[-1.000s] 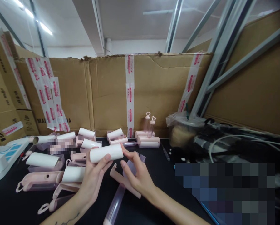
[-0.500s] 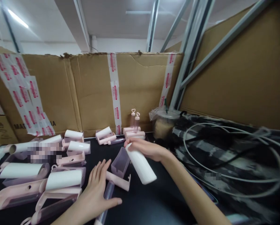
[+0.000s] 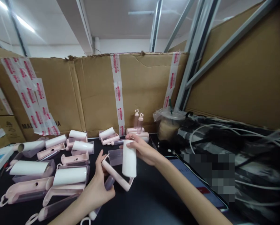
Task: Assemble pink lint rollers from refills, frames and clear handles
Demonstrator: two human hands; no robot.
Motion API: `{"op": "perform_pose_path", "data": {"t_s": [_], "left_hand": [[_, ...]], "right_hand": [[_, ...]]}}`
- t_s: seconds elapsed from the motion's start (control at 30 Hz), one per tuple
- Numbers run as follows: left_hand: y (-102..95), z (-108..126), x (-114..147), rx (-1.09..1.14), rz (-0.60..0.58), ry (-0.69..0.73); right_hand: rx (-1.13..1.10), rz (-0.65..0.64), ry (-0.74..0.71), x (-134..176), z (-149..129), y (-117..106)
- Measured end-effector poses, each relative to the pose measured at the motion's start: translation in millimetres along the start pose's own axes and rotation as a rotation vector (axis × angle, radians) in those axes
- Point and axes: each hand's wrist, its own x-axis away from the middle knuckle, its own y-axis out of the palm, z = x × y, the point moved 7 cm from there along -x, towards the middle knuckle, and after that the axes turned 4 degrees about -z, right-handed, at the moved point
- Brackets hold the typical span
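Note:
My right hand grips the upper end of a white lint roller roll, held nearly upright. My left hand is closed around a pink lint roller frame, lifted and tilted, its bent end close to the roll's lower end. Part of that frame is hidden behind my fingers. Beneath the same hand lies a clear tube handle, partly covered by my thumb. A translucent purple cover rests on the table behind the frame.
Several white rolls, including one roll, lie with pink frames and covers at left. Two small handles stand at the back. A drink cup, a phone and a white cable are at right. A cardboard wall closes the back.
My left hand has closed on the pink frame and lifted it off the table. The white roll in my right hand has swung more upright and come nearer the frame.

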Motion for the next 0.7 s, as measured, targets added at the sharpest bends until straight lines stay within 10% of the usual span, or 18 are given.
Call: {"op": "perform_pose_path", "data": {"t_s": [0.27,0.7], "left_hand": [[-4.8,27,4,0.132,-0.031,0.079],[-5.3,10,-3,0.454,0.072,0.019]], "right_hand": [[-0.168,0.012,-0.218,0,-2,17],[0.093,-0.112,-0.107,5,6,36]]}}
